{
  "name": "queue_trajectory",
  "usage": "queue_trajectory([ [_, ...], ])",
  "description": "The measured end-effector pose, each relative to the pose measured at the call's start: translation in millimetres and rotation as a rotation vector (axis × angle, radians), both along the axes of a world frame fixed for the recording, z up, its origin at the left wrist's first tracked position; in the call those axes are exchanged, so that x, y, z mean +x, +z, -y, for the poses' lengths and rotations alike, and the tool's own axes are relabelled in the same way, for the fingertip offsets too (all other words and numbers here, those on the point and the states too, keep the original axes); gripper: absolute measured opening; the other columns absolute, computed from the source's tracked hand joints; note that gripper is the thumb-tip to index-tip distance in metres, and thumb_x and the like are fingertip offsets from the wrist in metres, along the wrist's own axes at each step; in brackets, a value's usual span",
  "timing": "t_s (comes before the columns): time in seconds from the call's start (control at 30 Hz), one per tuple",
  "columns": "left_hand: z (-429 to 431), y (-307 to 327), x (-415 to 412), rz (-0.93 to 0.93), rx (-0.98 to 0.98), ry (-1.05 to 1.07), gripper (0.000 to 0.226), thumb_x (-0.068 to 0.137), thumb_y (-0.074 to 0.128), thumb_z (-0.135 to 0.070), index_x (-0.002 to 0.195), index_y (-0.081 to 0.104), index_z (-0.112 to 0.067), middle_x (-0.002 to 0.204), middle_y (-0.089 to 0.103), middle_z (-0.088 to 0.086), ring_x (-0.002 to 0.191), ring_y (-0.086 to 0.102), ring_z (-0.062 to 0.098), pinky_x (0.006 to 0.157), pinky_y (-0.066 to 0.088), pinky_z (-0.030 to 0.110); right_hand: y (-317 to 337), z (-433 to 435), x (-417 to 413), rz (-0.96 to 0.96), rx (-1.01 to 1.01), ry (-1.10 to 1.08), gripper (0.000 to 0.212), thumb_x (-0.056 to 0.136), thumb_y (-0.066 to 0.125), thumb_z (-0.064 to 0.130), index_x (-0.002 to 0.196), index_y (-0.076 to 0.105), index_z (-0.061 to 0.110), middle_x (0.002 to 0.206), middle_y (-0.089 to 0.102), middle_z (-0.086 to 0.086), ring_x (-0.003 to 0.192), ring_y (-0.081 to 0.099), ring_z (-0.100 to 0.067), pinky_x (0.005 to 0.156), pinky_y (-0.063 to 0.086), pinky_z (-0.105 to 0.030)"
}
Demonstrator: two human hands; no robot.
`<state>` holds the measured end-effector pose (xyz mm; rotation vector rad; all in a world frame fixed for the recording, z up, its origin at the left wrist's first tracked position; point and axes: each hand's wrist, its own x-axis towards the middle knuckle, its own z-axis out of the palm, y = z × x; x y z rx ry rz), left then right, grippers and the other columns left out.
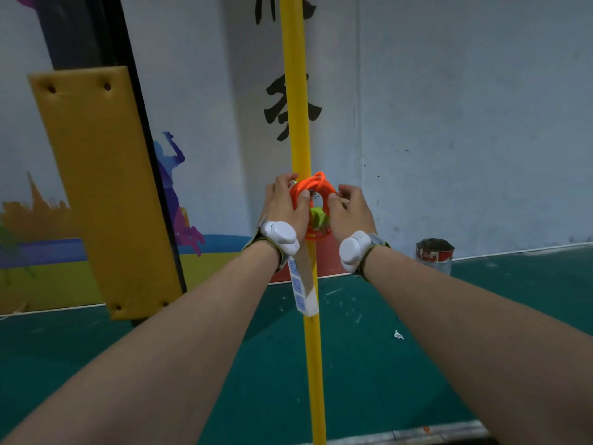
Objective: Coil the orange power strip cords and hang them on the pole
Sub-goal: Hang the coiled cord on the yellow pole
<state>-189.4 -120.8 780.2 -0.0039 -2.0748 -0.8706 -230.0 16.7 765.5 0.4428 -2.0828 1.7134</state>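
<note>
An orange cord (313,187) in a ring on the yellow pole (296,91)
The cord is wound into a small round ring of many loops, right against the front of the tall, straight-up pole. The white power strip (303,290) hangs at 6 o'clock from the ring, a bit tilted. The left hand (282,200) holds the ring at 9 o'clock, the right hand (351,207) at 3 o'clock.

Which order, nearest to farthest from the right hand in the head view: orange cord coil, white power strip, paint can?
1. orange cord coil, gripped by the right hand at the pole.
2. white power strip, hanging below, against the pole.
3. paint can, on the floor, right.
</note>
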Motion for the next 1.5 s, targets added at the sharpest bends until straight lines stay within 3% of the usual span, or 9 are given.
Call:
queue_trajectory([
  [0.2, 0.6, 12.6, 17.2, 0.029, -0.012, 0.027, 0.045, 0.113, 0.038, -0.05, 0.154, 0.043, -0.031, 0.155, 0.045, 0.006, 0.134, 0.059, 0.028, 0.111, 0.052, 0.053, 13.5, -12.4, 23.9, -0.036, 0.06, -0.019, 0.051, 0.108, 0.048, 0.039, 0.156, 0.043, 0.024, 0.159, 0.047, -0.004, 0.143, 0.048, -0.026, 0.106, 0.042, -0.034],
  [0.43, -8.8, 28.9, 88.2, 0.016, -0.046, 0.064, 0.047, 0.114, 0.039, -0.046, 0.157, 0.043, -0.027, 0.16, 0.043, 0.006, 0.138, 0.056, 0.027, 0.113, 0.048, 0.044, 34.6, -47.9, 82.0, -0.069, 0.132, -0.044, 0.053, 0.105, 0.05, 0.032, 0.157, 0.042, 0.023, 0.161, 0.042, -0.004, 0.148, 0.04, -0.026, 0.12, 0.038, -0.045],
  [0.57, -22.0, 23.3, 137.7, 0.019, -0.089, 0.069, 0.047, 0.113, 0.043, -0.045, 0.156, 0.045, -0.025, 0.157, 0.045, 0.007, 0.133, 0.058, 0.027, 0.11, 0.048, 0.04, 38.0, -70.1, 128.8, -0.077, 0.213, -0.028, 0.057, 0.102, 0.054, 0.022, 0.157, 0.04, 0.022, 0.16, 0.042, -0.005, 0.146, 0.042, -0.028, 0.12, 0.039, -0.046],
  [0.83, -45.8, -10.9, 230.2, 0.218, -0.301, 0.051, 0.052, 0.108, 0.057, -0.038, 0.156, 0.041, -0.024, 0.158, 0.044, 0.008, 0.14, 0.054, 0.032, 0.114, 0.049, 0.05, 7.2, -112.0, 222.1, -0.02, 0.515, 0.056, 0.071, 0.09, 0.061, 0.011, 0.157, 0.039, 0.022, 0.156, 0.044, -0.007, 0.141, 0.047, -0.031, 0.114, 0.046, -0.042],
  [1.03, -56.5, -42.6, 265.1, 0.355, -0.428, 0.039, 0.063, 0.101, 0.065, -0.038, 0.157, 0.041, -0.026, 0.155, 0.047, 0.007, 0.138, 0.053, 0.032, 0.109, 0.05, 0.049, -22.4, -132.9, 253.3, -0.077, 0.795, 0.085, 0.08, 0.086, 0.075, 0.023, 0.157, 0.036, 0.02, 0.158, 0.041, -0.008, 0.135, 0.054, -0.032, 0.105, 0.053, -0.045],
  [1.2, -61.7, -103.7, 265.6, 0.488, -0.507, 0.005, 0.078, 0.084, 0.066, -0.051, 0.154, 0.036, -0.036, 0.155, 0.046, 0.003, 0.133, 0.056, 0.032, 0.103, 0.054, 0.051, -65.6, -151.2, 256.6, -0.089, 0.998, 0.165, 0.088, 0.084, 0.081, 0.034, 0.157, 0.034, 0.023, 0.156, 0.038, -0.006, 0.129, 0.057, -0.03, 0.098, 0.055, -0.045],
  [1.33, -64.7, -147.6, 257.0, 0.589, -0.571, -0.038, 0.08, 0.089, 0.074, -0.047, 0.157, 0.033, -0.035, 0.156, 0.042, 0.001, 0.13, 0.057, 0.034, 0.096, 0.056, 0.054, -110.4, -159.5, 247.8, -0.034, 1.108, 0.225, 0.088, 0.084, 0.081, 0.043, 0.155, 0.032, 0.026, 0.154, 0.038, -0.004, 0.121, 0.06, -0.03, 0.098, 0.055, -0.047],
  [1.5, -79.5, -207.0, 241.6, 0.759, -0.599, -0.069, 0.086, 0.096, 0.075, -0.047, 0.164, 0.024, -0.031, 0.165, 0.033, 0.005, 0.131, 0.056, 0.037, 0.092, 0.058, 0.054, -176.5, -162.2, 239.2, 0.087, 1.168, 0.283, 0.093, 0.087, 0.08, 0.045, 0.161, 0.027, 0.025, 0.161, 0.031, -0.004, 0.13, 0.056, -0.03, 0.098, 0.055, -0.047],
])
